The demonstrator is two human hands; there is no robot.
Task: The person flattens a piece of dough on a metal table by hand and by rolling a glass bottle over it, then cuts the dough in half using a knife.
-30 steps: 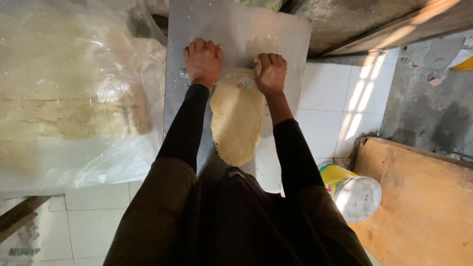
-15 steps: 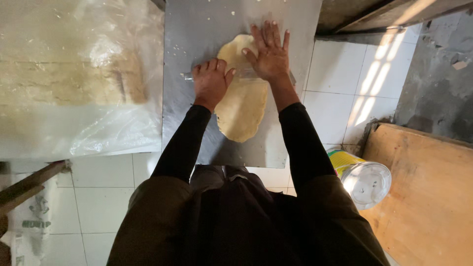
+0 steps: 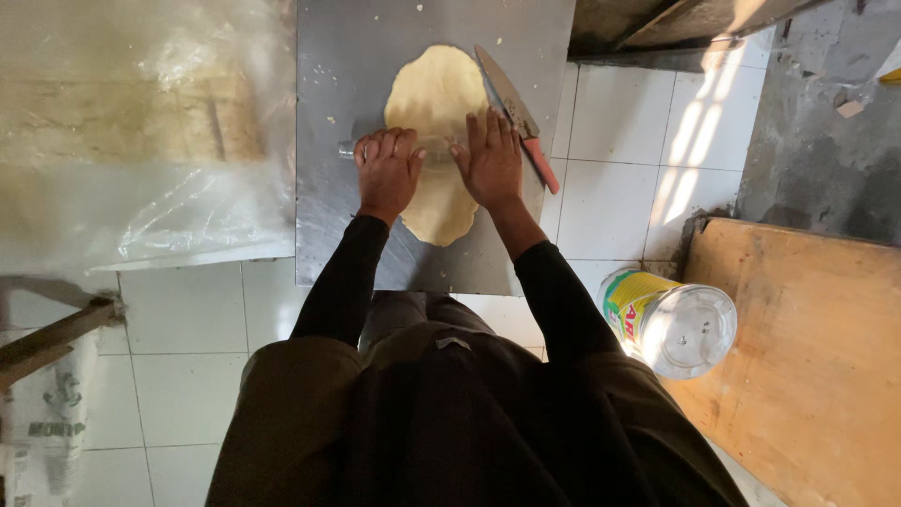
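A long oval sheet of pale yellow dough [image 3: 434, 89] lies on a grey metal work slab [image 3: 347, 66]. Across its middle runs a clear glass rolling pin [image 3: 435, 150], one end poking out to the left. My left hand [image 3: 387, 171] presses flat on the pin's left part, fingers together. My right hand [image 3: 490, 160] presses on its right part, fingers spread. Just right of the dough lies a knife [image 3: 514, 111] with a red handle, its blade pointing away from me. My black sleeves reach down to my dark apron.
Clear plastic sheeting [image 3: 141, 141] covers blocks of dough at the left. A jar with a yellow-green label and clear lid [image 3: 671, 324] stands on the white tile floor at the right, beside a wooden board [image 3: 807, 347]. A wooden bar [image 3: 52, 338] is low left.
The pin and both hands have rolled back toward me from the dough's far end to its middle. The dough is longer now, and the knife has come into view.
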